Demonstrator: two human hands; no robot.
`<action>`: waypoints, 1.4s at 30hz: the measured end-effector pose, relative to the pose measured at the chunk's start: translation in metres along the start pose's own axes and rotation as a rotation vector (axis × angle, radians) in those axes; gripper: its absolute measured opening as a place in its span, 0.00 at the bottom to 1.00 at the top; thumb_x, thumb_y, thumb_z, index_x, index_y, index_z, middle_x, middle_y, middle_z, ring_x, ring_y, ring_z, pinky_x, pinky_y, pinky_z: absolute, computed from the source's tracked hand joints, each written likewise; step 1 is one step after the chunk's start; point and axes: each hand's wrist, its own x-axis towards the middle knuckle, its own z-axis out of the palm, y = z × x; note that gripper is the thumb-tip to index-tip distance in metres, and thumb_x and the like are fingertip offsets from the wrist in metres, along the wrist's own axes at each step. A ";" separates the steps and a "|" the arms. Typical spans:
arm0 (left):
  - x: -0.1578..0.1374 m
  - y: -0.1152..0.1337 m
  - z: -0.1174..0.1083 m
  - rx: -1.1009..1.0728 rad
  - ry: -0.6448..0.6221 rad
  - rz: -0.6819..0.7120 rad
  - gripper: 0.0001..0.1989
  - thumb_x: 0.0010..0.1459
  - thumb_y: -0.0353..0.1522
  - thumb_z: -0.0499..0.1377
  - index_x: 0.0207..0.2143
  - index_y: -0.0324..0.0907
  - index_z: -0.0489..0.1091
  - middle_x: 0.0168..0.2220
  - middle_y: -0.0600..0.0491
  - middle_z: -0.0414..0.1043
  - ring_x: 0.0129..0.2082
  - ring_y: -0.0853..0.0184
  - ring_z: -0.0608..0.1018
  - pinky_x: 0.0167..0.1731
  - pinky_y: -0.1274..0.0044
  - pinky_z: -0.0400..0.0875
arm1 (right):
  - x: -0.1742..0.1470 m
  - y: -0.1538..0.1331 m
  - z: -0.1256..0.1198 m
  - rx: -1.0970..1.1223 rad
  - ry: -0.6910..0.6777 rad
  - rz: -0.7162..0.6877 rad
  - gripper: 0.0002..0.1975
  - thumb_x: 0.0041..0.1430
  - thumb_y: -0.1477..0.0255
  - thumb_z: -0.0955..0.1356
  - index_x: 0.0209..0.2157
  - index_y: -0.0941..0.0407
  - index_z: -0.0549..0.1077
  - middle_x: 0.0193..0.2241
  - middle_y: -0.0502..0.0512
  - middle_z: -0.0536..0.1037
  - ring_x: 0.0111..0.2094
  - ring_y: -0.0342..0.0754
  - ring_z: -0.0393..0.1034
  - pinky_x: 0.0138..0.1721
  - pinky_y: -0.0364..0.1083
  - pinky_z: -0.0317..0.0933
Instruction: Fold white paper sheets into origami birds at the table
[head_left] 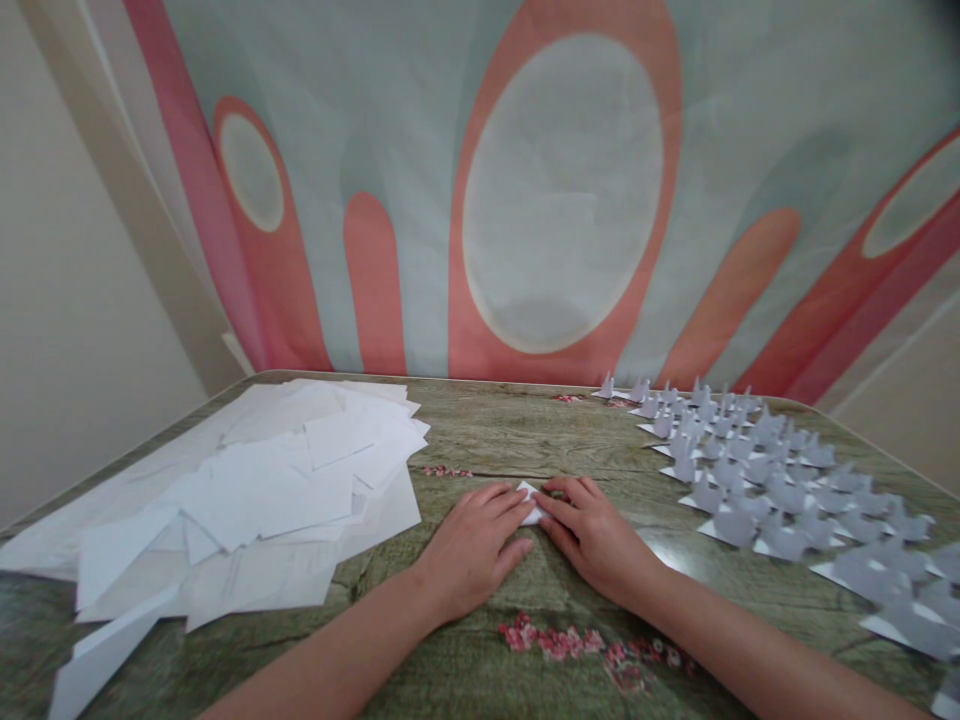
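Note:
A small white folded paper [531, 505] lies on the wooden table between my two hands, its pointed tip facing away from me. My left hand [480, 545] presses its fingertips onto the left side of the paper, the thumb just below. From the other side, my right hand [592, 535] pinches the paper's right edge with bent fingers. My fingers hide part of the folds. To the right stand several rows of folded white paper figures [735, 520] with upright points. Loose white paper sheets [262, 490] are heaped on the left.
The grain-patterned table [495, 420] bears printed pink blossoms [551, 638] near my forearms. A grey-green and coral patterned backdrop [562, 200] rises at its far edge. A folded strip of paper [112, 650] lies at the near left.

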 end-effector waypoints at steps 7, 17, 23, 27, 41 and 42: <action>0.000 -0.001 0.000 0.011 -0.040 -0.011 0.22 0.61 0.37 0.51 0.57 0.44 0.55 0.58 0.52 0.58 0.58 0.61 0.58 0.57 0.65 0.52 | 0.001 -0.001 0.000 -0.009 0.000 0.005 0.14 0.60 0.74 0.62 0.47 0.56 0.70 0.43 0.60 0.68 0.45 0.51 0.60 0.47 0.52 0.60; 0.001 0.000 0.000 0.038 -0.035 -0.015 0.22 0.60 0.37 0.52 0.56 0.45 0.56 0.58 0.52 0.59 0.57 0.61 0.59 0.56 0.65 0.54 | -0.001 -0.001 0.000 -0.068 -0.002 -0.004 0.14 0.59 0.72 0.63 0.47 0.55 0.70 0.44 0.58 0.69 0.45 0.51 0.60 0.47 0.51 0.59; 0.001 0.000 0.000 0.065 -0.027 -0.020 0.22 0.60 0.39 0.51 0.56 0.47 0.56 0.57 0.53 0.59 0.57 0.62 0.60 0.55 0.66 0.54 | -0.001 -0.006 -0.004 -0.167 0.009 -0.028 0.12 0.60 0.71 0.63 0.44 0.54 0.71 0.44 0.56 0.71 0.45 0.53 0.60 0.45 0.53 0.57; 0.001 0.001 0.000 0.078 -0.025 -0.025 0.21 0.61 0.39 0.51 0.56 0.47 0.57 0.57 0.53 0.59 0.57 0.62 0.60 0.55 0.67 0.54 | -0.002 -0.010 -0.008 -0.181 -0.002 -0.071 0.09 0.60 0.73 0.63 0.41 0.55 0.72 0.39 0.55 0.73 0.42 0.51 0.61 0.42 0.52 0.56; 0.002 0.000 -0.001 0.096 -0.015 -0.001 0.21 0.61 0.39 0.50 0.55 0.46 0.58 0.56 0.52 0.60 0.56 0.62 0.61 0.53 0.68 0.55 | -0.001 -0.012 -0.009 -0.136 -0.030 -0.093 0.10 0.60 0.73 0.63 0.43 0.55 0.71 0.38 0.56 0.74 0.41 0.50 0.61 0.43 0.50 0.55; 0.002 0.000 -0.001 0.094 -0.014 -0.001 0.21 0.61 0.40 0.50 0.55 0.46 0.58 0.56 0.52 0.60 0.56 0.63 0.61 0.53 0.68 0.55 | -0.001 -0.012 -0.009 -0.136 -0.036 -0.097 0.10 0.60 0.73 0.63 0.43 0.55 0.71 0.39 0.56 0.74 0.41 0.51 0.61 0.43 0.51 0.55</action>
